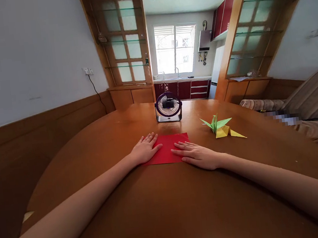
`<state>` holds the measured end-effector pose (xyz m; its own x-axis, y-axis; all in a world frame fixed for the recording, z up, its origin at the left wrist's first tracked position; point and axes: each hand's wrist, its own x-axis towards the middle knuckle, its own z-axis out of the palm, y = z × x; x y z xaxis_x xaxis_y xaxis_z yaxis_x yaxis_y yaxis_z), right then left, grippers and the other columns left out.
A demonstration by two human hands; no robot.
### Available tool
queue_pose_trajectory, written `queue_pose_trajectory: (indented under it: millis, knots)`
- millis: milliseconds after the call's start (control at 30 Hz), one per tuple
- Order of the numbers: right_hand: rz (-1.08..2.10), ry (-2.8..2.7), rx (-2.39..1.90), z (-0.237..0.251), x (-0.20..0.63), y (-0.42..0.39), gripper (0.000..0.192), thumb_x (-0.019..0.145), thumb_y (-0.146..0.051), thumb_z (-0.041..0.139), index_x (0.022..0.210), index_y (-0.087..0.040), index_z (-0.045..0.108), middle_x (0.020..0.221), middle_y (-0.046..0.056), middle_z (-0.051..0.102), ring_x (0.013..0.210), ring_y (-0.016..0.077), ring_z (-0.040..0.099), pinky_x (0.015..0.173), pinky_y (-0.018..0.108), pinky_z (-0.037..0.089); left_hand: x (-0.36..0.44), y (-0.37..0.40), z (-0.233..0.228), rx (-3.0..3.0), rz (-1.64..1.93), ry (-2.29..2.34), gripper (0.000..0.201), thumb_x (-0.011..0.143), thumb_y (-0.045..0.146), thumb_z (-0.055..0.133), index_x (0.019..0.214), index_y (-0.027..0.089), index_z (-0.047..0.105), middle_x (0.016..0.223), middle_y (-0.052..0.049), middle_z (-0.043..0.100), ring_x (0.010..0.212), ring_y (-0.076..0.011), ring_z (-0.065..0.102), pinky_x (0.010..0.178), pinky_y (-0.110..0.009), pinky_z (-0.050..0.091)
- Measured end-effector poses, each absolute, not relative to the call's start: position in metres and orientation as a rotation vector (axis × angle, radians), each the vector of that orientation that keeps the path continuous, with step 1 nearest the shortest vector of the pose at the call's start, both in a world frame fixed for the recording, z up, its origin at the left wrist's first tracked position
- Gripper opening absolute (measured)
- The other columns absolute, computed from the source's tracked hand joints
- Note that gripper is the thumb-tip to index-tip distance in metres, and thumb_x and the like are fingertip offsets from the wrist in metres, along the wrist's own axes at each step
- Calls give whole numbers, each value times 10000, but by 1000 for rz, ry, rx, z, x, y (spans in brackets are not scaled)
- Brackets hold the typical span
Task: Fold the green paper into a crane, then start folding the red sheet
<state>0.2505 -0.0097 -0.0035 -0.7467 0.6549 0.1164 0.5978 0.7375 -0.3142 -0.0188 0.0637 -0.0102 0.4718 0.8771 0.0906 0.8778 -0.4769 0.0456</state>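
A red sheet of paper [166, 150] lies flat on the brown wooden table [162, 205]. My left hand [145, 148] rests on its left side with the fingers stretched out and apart. On the right side of the sheet lies my right hand [196, 155], palm down, its fingers spread. Neither hand grips anything. Parts of the paper's left and right edges are hidden under the hands. To the right of the sheet stand a green origami crane [215, 123] and a yellow folded paper piece [223, 131], which touch or overlap in this view.
A small round desk fan [169, 106] stands behind the paper. A striped sofa [310, 99] is at the right, near the table's edge. On the left, a black cord [97, 91] hangs from a wall socket [87, 71]. Beyond the table is a kitchen with a window [176, 49].
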Motion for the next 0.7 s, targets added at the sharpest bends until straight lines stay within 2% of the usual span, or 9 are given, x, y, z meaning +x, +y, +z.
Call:
queue_pose_trajectory:
  millis: [67, 167, 233, 300, 400, 500, 600, 700]
  knots:
    - [359, -2725, -971, -4, 251, -11, 461, 1021, -444, 349, 1473, -355, 334, 1590, -3, 166, 1470, 244, 162, 1213, 468, 145, -17, 58, -7, -2597, -249, -1513, 645, 963, 544, 334, 1441, 120, 418, 1550, -159, 278, 1453, -288, 230, 1181, -479, 166]
    - [317, -2743, -981, -3, 251, -12, 499, 999, -488, 386, 1475, -349, 330, 1590, 27, 166, 1469, 261, 159, 1203, 490, 162, -12, 46, 0, -2514, -422, -1196, 435, 963, 407, 425, 1226, 132, 634, 1432, -166, 481, 1348, -301, 419, 1149, -473, 252]
    - [288, -2741, -989, -3, 251, -13, 519, 989, -503, 402, 1475, -333, 338, 1584, 52, 190, 1465, 268, 179, 1197, 499, 179, -8, 38, 3, -2583, -458, -1027, 344, 966, 328, 421, 1078, 154, 696, 1252, -133, 626, 1170, -263, 576, 1052, -429, 393]
    - [260, -2722, -998, -4, 250, -13, 523, 985, -503, 413, 1469, -313, 361, 1573, 67, 228, 1457, 274, 212, 1192, 503, 199, -4, 31, 3, -2693, -454, -960, 334, 969, 308, 415, 1074, 152, 691, 1156, -114, 671, 1064, -234, 629, 953, -384, 474]
    - [224, -2670, -1017, -6, 250, -13, 531, 978, -499, 431, 1461, -281, 390, 1551, 81, 291, 1439, 284, 267, 1182, 507, 231, 0, 24, 0, -2778, -433, -1010, 396, 974, 349, 414, 1233, 124, 614, 1250, -129, 636, 1150, -248, 599, 976, -387, 471]
    - [182, -2609, -1029, -7, 251, -14, 549, 957, -513, 470, 1438, -251, 439, 1508, 98, 381, 1401, 294, 350, 1157, 514, 289, 0, 21, -3, -2834, -377, -1068, 523, 978, 454, 387, 1357, 116, 514, 1410, -156, 511, 1304, -273, 485, 1077, -425, 383]
    - [105, -2581, -1022, -6, 250, -17, 523, 947, -496, 495, 1382, -208, 519, 1440, 126, 479, 1333, 301, 453, 1111, 503, 367, -2, 21, -3, -2906, -283, -1093, 694, 942, 606, 362, 1425, 113, 431, 1489, -172, 395, 1382, -296, 382, 1124, -453, 308]
    - [10, -2585, -978, -3, 250, -20, 457, 953, -430, 503, 1316, -167, 586, 1362, 148, 558, 1250, 303, 538, 1053, 488, 431, -3, 21, -1, -2919, -264, -1073, 792, 877, 712, 380, 1433, 150, 427, 1492, -163, 396, 1379, -297, 385, 1119, -444, 307]
